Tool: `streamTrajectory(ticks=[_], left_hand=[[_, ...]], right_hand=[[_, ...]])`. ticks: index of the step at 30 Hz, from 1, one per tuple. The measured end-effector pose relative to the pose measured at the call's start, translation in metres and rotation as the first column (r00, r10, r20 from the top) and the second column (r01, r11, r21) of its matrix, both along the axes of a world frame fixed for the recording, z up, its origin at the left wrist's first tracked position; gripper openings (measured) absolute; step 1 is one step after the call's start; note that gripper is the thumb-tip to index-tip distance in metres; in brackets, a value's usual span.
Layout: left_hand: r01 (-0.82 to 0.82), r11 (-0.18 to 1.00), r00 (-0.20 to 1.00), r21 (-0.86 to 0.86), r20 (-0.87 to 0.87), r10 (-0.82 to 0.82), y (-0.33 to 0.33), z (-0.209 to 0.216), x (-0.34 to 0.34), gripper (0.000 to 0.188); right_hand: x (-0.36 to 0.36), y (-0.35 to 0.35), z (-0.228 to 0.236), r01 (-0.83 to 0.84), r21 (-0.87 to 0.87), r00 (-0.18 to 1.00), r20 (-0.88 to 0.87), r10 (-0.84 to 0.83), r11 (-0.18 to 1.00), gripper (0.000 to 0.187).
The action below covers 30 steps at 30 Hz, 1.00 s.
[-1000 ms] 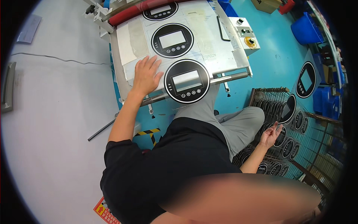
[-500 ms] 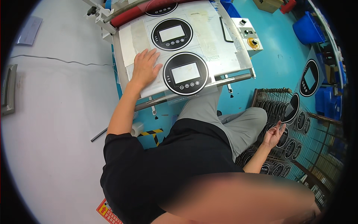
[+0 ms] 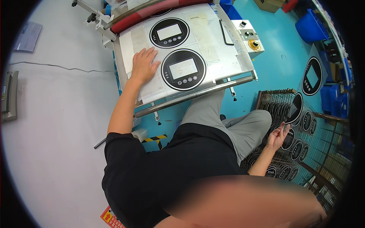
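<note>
My left hand (image 3: 144,65) lies flat with fingers spread on the left part of a white machine bed (image 3: 152,91). Beside its fingertips, on clear film, lie two round black panels with pale windows: a nearer panel (image 3: 183,69) and a farther panel (image 3: 169,33). The red roller (image 3: 144,14) covers most of a third one. Out to the right, the fingertips of my right hand (image 3: 278,137) pinch the lower end of a clear sheet. That sheet carries an upright round black panel (image 3: 312,76) and a tilted one (image 3: 294,108).
A wire rack (image 3: 319,144) with several similar panels stands at my right. A metal bar (image 3: 197,96) runs along the bed's front edge. A black hex key (image 3: 224,33) lies on the bed, beside a control box (image 3: 249,35). A blue bucket (image 3: 311,28) is at the far right.
The panels on the bed have slid away from me toward the red roller; the nearer one no longer overhangs the front bar. My right hand stays almost still with its sheet.
</note>
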State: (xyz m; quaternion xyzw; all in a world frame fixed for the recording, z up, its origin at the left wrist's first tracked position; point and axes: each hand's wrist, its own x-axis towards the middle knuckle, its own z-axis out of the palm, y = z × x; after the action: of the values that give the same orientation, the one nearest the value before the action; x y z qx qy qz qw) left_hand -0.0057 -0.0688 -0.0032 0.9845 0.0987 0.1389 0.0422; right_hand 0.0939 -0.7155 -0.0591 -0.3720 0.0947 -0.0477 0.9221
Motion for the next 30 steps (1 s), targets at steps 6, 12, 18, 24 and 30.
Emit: streamTrajectory(ticks=[6, 12, 18, 24, 30], left_hand=[[-0.006, 1.0, 1.0, 0.007, -0.015, 0.006, 0.012, -0.001, 0.01, 0.044], [-0.012, 0.999, 0.999, 0.033, -0.037, 0.013, 0.023, 0.005, 0.021, 0.044], [0.03, 0.998, 0.997, 0.046, -0.067, -0.027, 0.038, 0.005, 0.033, 0.044], [-0.063, 0.998, 0.993, 0.01, 0.103, 0.062, 0.014, 0.0, 0.037, 0.049], [0.203, 0.124, 0.924, -0.971, 0.148, -0.353, -0.228, 0.079, 0.061, 0.049]], right_hand=[[-0.002, 0.0, -0.003, -0.008, -0.004, 1.0, -0.006, 0.008, 1.0, 0.04], [-0.006, 0.005, -0.002, 0.021, 0.012, 0.998, -0.051, -0.02, 1.0, 0.041], [-0.021, 0.031, -0.001, 0.035, -0.025, 0.994, -0.101, -0.038, 0.999, 0.044], [-0.034, 0.087, 0.028, -0.124, 0.011, 0.988, -0.092, 0.124, 0.992, 0.043], [-0.054, 0.098, 0.031, -0.321, 0.002, 0.943, -0.097, 0.32, 0.947, 0.041]])
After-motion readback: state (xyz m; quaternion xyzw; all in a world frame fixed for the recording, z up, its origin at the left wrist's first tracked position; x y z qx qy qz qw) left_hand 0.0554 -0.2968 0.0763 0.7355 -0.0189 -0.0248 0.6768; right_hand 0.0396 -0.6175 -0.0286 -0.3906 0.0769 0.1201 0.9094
